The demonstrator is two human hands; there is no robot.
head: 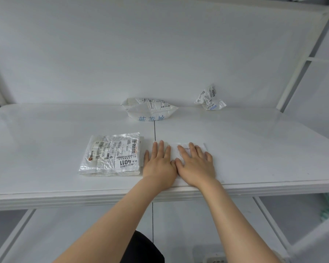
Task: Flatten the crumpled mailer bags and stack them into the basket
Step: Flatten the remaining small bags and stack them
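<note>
Pressing white mailer point(174, 151) | left hand point(159, 162), right hand point(195, 164) flat-fingered | flattened bag point(112, 154) "4011" | crumpled bag point(210, 98) "4005"

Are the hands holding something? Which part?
Nothing is gripped. The left hand and right hand press flat on the middle of a white plastic mailer bag.

L hand point(158, 164), R hand point(196, 166), forearms point(122, 215) all bare; black garment point(142, 247) btm centre.

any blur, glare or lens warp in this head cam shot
Head view: wide-angle warp bows the table edge; the bottom right corner is smeared with blur; light is soft and even, shadows faint; there is sheen on the silver mailer; the white mailer barely stands out, white on white.
</note>
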